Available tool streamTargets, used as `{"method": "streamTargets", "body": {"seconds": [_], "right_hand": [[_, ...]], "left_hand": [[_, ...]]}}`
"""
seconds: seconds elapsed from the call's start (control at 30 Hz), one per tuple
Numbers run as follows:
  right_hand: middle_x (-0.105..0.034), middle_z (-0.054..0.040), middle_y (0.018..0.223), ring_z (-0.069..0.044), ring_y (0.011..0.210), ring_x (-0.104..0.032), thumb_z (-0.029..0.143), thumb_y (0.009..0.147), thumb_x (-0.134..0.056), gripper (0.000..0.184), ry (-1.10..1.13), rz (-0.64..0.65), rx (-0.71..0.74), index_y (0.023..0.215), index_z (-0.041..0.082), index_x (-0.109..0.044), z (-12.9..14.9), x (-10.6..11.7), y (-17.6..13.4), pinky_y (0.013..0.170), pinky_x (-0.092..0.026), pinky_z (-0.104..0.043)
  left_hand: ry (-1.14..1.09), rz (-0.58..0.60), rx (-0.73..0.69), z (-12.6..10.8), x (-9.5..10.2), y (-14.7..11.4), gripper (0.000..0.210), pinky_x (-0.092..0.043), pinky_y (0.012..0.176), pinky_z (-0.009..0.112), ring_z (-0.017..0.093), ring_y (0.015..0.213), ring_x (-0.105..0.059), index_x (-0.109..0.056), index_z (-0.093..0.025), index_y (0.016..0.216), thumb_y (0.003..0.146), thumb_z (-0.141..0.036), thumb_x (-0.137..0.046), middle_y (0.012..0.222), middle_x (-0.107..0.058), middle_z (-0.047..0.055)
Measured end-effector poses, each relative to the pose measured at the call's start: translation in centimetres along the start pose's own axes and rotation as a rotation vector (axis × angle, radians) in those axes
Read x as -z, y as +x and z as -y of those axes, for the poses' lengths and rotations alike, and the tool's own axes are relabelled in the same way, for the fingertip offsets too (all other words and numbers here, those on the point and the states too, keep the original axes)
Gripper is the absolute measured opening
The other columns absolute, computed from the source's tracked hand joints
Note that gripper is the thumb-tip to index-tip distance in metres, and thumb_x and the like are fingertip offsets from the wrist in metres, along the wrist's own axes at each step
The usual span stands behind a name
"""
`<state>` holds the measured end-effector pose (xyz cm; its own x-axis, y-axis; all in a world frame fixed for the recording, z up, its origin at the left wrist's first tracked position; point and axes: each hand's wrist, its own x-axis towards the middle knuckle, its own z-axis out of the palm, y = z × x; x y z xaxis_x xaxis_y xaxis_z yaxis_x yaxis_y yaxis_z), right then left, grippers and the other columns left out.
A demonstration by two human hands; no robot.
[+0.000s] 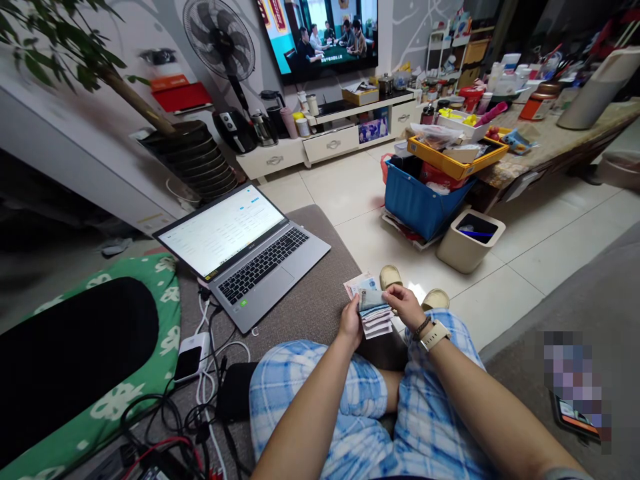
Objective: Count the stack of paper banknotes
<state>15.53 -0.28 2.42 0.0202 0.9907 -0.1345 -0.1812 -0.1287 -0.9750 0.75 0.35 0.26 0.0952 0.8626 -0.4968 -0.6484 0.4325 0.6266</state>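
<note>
Banknotes, a fanned paper stack (pixel 374 313), gripped by left hand (pixel 350 325); right hand (pixel 407 305) pinches the top note at 12 o'clock (mid-count, likely); next, peel one note.

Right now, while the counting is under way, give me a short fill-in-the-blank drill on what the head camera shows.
1. Both hands, the left hand and the right hand, hold a fanned stack of ____.
2. The open laptop rests on the grey cushion to the person's ____.
3. The right wrist wears a ____ with a pale strap.
4. The bin on the floor stands beside a ____ crate.

Missing words: banknotes; left; watch; blue
</note>
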Motion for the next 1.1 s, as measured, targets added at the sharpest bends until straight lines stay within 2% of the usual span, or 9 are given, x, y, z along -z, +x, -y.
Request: {"method": "streamTargets", "body": {"seconds": [0.5, 0.73, 0.93, 1.1], "right_hand": [[-0.045, 0.0049, 0.053, -0.011, 0.05, -0.036, 0.065, 0.061, -0.076, 0.048, -0.012, 0.02, 0.0, 0.067, 0.021, -0.057, 0.3, -0.1, -0.1, 0.046, -0.028, -0.026], [-0.061, -0.001, 0.057, -0.012, 0.05, -0.041, 0.069, 0.073, -0.066, 0.049, 0.001, 0.04, 0.027, 0.067, 0.021, -0.059, 0.0, 0.0, 0.0, 0.05, -0.033, -0.028], [-0.058, 0.0008, 0.058, -0.014, 0.055, -0.047, 0.065, 0.061, -0.078, 0.049, -0.039, -0.005, 0.02, 0.066, 0.021, -0.057, -0.3, 0.1, 0.1, 0.054, -0.037, -0.029], [-0.055, 0.0019, 0.06, -0.014, 0.058, -0.046, 0.063, 0.061, -0.08, 0.048, -0.083, -0.067, 0.035, 0.066, 0.021, -0.057, -1.0, 0.5, 0.4, 0.058, -0.038, -0.029]], "left_hand": [[0.005, 0.029, -0.016, 0.4, 0.6, 0.5, 0.033, -0.055, 0.095, 0.043, 0.03, 0.102, -0.072, -0.072, -0.008, 0.097, 0.079, -0.036, -0.072, 0.097, -0.077, 0.014], [0.038, 0.052, -0.004, 0.1, 0.3, 0.1, 0.034, -0.054, 0.097, 0.045, 0.033, 0.104, -0.071, -0.072, -0.007, 0.096, 0.082, -0.038, -0.069, 0.095, -0.077, 0.016], [0.032, 0.027, -0.009, 0.0, 0.0, -0.2, 0.029, -0.054, 0.095, 0.044, 0.031, 0.103, -0.072, -0.072, -0.009, 0.095, 0.078, -0.033, -0.072, 0.096, -0.077, 0.015], [0.046, -0.004, -0.013, -0.1, -0.1, -0.3, 0.027, -0.054, 0.095, 0.042, 0.03, 0.1, -0.073, -0.073, -0.01, 0.091, 0.073, -0.029, -0.078, 0.09, -0.077, 0.013]]}}
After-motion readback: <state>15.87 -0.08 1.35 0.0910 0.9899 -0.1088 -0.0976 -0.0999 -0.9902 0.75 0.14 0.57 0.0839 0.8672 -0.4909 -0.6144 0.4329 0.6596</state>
